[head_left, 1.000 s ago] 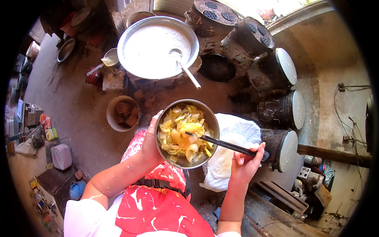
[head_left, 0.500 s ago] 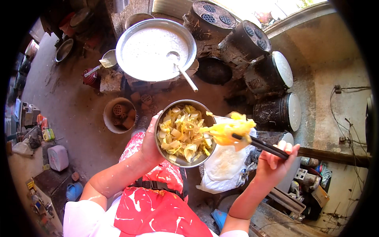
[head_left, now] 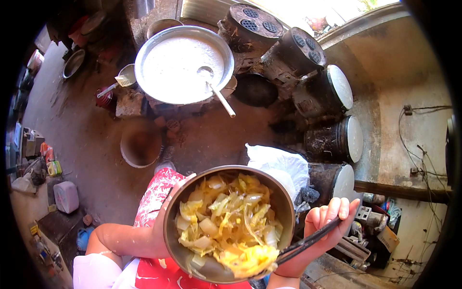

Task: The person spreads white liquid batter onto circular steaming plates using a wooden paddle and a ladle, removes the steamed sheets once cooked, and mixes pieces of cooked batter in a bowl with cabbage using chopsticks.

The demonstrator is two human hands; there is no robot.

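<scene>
Metal bowl (head_left: 228,224) of cooked cabbage sits near, centre, close under my view. My left hand (head_left: 161,226) cups its left rim, fingers wrapped around the bowl. My right hand (head_left: 322,231), just right of it, grips dark chopsticks (head_left: 308,241), tips at the bowl's near edge among the cabbage. White bag (head_left: 279,166) just beyond. Far off, a big pan (head_left: 185,65) of white liquid with a ladle (head_left: 216,91).

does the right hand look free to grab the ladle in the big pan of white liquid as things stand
Probably not: the right hand is gripping dark chopsticks at the metal bowl of cabbage, and the ladle sits well ahead in the big pan.
</scene>
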